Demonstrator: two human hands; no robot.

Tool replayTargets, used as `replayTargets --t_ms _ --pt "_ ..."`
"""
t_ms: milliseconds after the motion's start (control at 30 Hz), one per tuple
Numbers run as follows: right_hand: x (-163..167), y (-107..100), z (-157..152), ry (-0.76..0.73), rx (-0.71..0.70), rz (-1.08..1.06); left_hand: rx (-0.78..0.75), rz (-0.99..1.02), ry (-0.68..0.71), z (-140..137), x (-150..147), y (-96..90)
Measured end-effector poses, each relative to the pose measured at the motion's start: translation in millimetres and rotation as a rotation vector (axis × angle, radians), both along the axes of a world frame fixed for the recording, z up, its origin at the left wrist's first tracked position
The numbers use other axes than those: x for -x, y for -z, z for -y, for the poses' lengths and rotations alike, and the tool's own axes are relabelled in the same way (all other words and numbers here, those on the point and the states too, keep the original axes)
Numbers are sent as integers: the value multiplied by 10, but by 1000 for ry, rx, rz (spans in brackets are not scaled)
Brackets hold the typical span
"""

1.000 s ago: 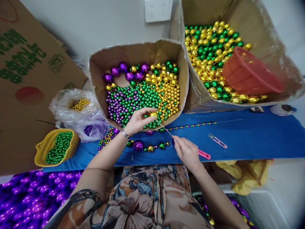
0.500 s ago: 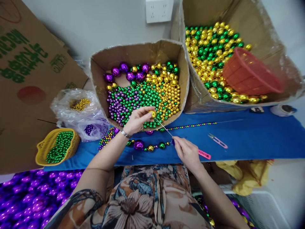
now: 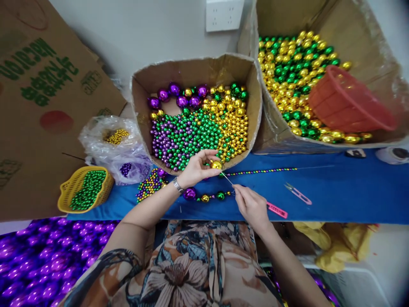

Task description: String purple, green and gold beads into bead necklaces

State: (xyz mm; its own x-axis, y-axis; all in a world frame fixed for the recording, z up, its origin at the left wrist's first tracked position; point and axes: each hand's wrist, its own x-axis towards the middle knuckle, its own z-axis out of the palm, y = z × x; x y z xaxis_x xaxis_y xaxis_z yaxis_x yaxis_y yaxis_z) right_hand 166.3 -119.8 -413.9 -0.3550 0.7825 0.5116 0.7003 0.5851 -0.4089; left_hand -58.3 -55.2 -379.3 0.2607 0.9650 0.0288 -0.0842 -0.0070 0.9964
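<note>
Hidden: the thread behind the needle (image 3: 226, 178) is too fine to trace; the needle itself shows only as a thin pale line between the two hands.
Cut off: the large carton (image 3: 377, 140) at upper right runs out of frame, as does the printed cardboard (image 3: 47, 111) at left.
Hard to make out: the small dark objects at the bench's far right edge are blurred.
Left hand (image 3: 196, 168): fingers curled narrowly, pinching a gold bead (image 3: 216, 164) between thumb and fingertips, at the front lip of the middle box (image 3: 143, 85).
Right hand (image 3: 252, 207): closed on the near end of the needle, resting on the blue bench (image 3: 335, 192).
Gold bead: at the needle's tip, just above the strung beads (image 3: 204, 196) lying on the bench.
Middle box: sorted purple, green and gold beads.
Nearby: a pink-handled tool (image 3: 277, 209) beside the right hand, thread snips (image 3: 297, 193) further right, a thin bead strand (image 3: 262, 171) along the bench.
Left side: a yellow basket (image 3: 65, 204) of green beads, just beside a plastic bag (image 3: 108, 145).
Large carton: a red basket (image 3: 345, 102) on gold and green beads.
</note>
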Motion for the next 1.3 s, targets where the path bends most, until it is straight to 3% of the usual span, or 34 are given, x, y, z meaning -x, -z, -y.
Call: replayTargets --t_ms 67,133,267,367,433,533,633,733,833,1000,1300 --pt "8 7 3 -12 -8 -1 -38 -47 38 8 62 2" --pt "-9 14 2 -6 -16 -19 -145 -214 -22 -40 235 -17" --pt "-65 47 -9 25 -25 -39 -374 -908 -368 -258 772 -27" --pt "-55 76 -12 23 -14 -24 -322 -1275 -371 -401 1048 59" --pt "-27 87 -9 16 -11 -14 -295 -1334 -355 -451 1109 133" --pt "7 88 -1 8 -19 -4 -320 -1175 -440 -467 1066 192" --pt "22 72 8 3 -21 -4 -232 -701 -476 -430 917 160" --pt "39 40 13 -6 -6 -15 34 -75 -343 -341 698 80" --pt "60 6 13 -16 16 -27 229 261 -209 -229 480 11" --pt "62 -22 20 -10 35 -31 322 361 -125 -119 284 -32" --pt "53 -46 32 -4 9 6 344 415 -162 -84 187 -45"
